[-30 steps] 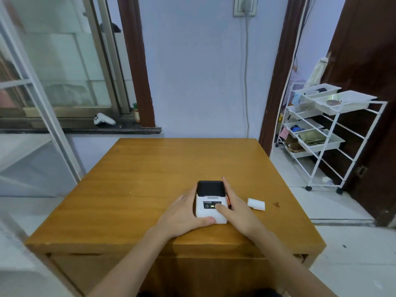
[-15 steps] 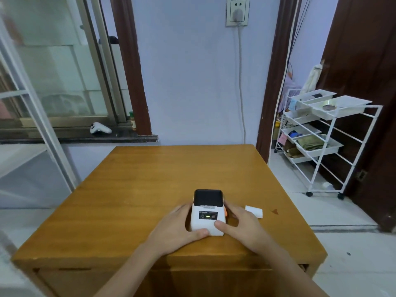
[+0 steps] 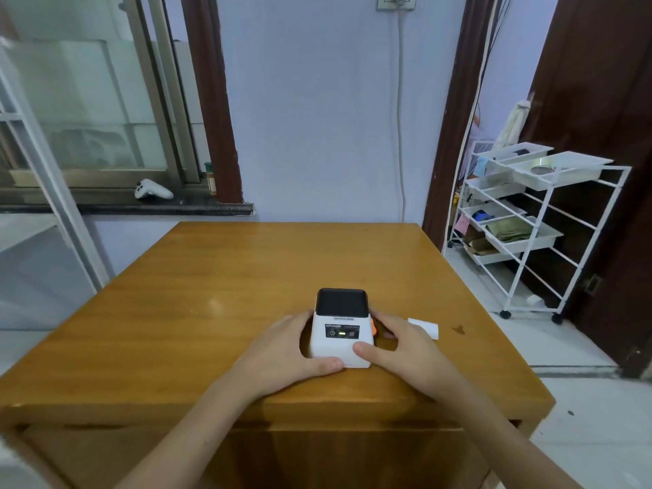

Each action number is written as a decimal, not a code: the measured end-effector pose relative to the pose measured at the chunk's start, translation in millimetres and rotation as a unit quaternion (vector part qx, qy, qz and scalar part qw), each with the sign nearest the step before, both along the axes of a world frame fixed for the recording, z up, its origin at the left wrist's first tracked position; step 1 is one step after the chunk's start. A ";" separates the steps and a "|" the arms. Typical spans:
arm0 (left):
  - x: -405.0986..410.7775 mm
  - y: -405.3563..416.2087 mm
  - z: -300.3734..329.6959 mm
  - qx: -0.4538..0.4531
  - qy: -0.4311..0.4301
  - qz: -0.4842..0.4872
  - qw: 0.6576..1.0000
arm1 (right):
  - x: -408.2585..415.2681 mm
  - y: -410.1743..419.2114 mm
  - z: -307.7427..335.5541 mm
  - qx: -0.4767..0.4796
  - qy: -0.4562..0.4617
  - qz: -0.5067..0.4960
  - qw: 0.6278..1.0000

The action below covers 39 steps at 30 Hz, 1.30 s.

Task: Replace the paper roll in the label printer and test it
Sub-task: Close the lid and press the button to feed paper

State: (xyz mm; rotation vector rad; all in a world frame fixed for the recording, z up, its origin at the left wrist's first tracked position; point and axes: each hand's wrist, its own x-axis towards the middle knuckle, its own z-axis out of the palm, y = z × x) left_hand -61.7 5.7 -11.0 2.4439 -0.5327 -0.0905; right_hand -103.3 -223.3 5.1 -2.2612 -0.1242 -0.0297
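Note:
A small white label printer point(image 3: 341, 331) with a black lid stands near the front of the wooden table point(image 3: 211, 294), lid closed and a green light lit on its front panel. My left hand point(image 3: 282, 354) wraps its left side, thumb along the front bottom edge. My right hand point(image 3: 405, 347) cups its right side, thumb on the front corner, fingers beside an orange button. A white paper roll point(image 3: 425, 327) lies on the table just right of my right hand, partly hidden by it.
A white wire trolley point(image 3: 536, 220) with trays stands on the floor to the right of the table. A white game controller point(image 3: 152, 190) rests on the window sill at the back left. A cable point(image 3: 400, 118) hangs down the wall behind.
My right thumb has left the front panel and moved to the printer's lower right corner. Both hands now grip the printer's sides. The printer has stayed in place.

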 end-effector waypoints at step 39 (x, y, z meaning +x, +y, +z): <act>-0.1 0.0 -0.1 -0.003 -0.004 0.006 1.000 | -4.2 4.5 3.4 0.019 0.012 0.002 1.000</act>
